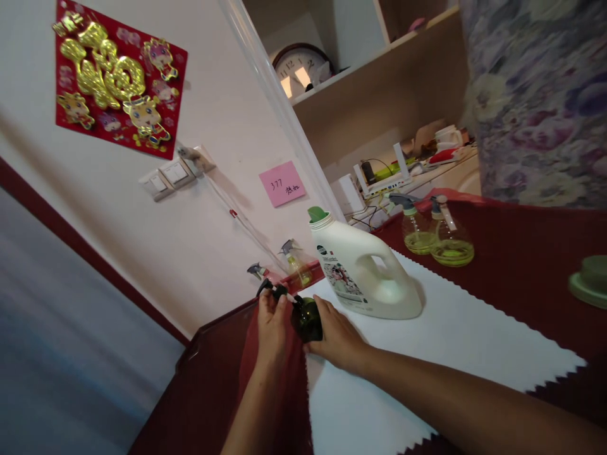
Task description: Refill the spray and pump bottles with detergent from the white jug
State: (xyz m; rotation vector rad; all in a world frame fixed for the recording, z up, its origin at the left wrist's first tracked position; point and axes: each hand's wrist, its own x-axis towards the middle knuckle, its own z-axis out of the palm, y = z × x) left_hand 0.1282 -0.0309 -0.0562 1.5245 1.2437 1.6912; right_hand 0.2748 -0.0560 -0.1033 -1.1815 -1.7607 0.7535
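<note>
Handling pump head (281, 291) at mouth of green bottle (307, 321), left of white jug (355, 259); insertion or withdrawal undetermined. Left hand (272, 328) pinches pump head, right hand (342, 336) grips bottle; next move likely calls for steady alignment.

The dark green bottle (307, 321) is showing a smooth, glossy wall, which is looking like glass or plastic, and its pump top (281, 291) is appearing as smooth plastic. The white jug (341, 243) is presenting smooth plastic with a soft, half-matt shine, while the white sheet (455, 322) is looking flat and matt, and the dark red tabletop (515, 249) is giving a weak gloss. The gold character (102, 69) is shining like metal foil, and the pink note (283, 183) is looking like matt paper.
</note>
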